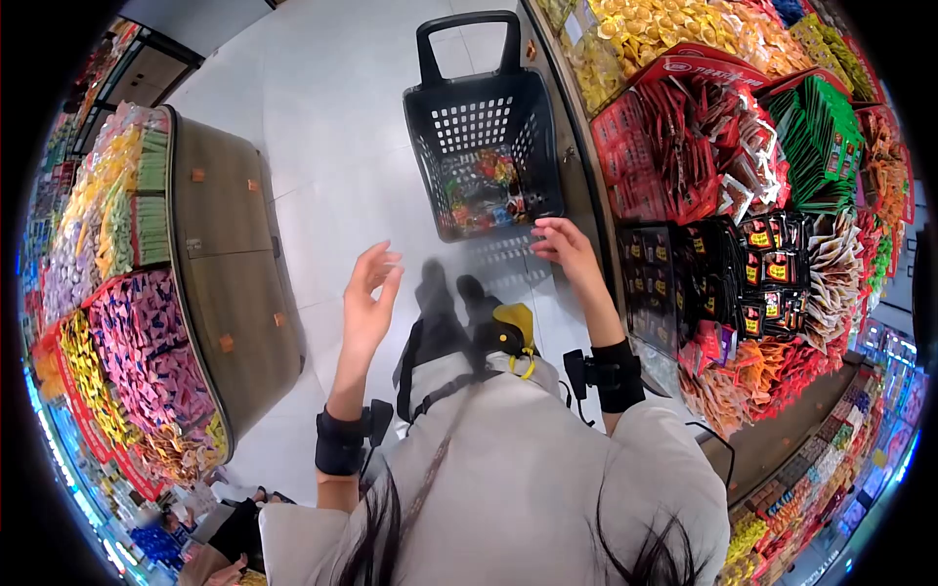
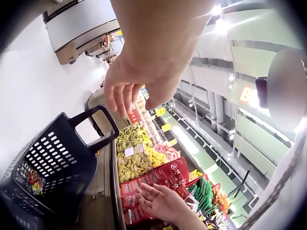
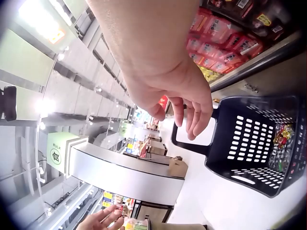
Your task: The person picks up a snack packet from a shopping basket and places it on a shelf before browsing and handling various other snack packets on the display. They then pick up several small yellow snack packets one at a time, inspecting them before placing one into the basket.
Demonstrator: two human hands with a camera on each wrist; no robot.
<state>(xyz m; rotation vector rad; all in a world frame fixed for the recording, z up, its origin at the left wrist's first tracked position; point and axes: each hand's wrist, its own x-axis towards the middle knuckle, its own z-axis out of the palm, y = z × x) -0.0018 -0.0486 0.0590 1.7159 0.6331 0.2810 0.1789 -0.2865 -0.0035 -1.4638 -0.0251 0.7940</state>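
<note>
Hovering: left grip (image 1: 371,291) and right grip (image 1: 572,249) relaxed, holding nothing | basket (image 1: 474,90): on floor (image 1: 322,137), beyond both, beside right display stand (image 1: 581,190) | handling: probably stiff, fairly light; loose packets (image 1: 486,179) inside might slide; best hold, raised handle (image 1: 469,17)

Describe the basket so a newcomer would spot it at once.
Start with the packet-filled display stand along the right of the head view. On the pale floor beside it stands a black basket. Unlike the stand, it has perforated sides and a large looped handle.
</note>
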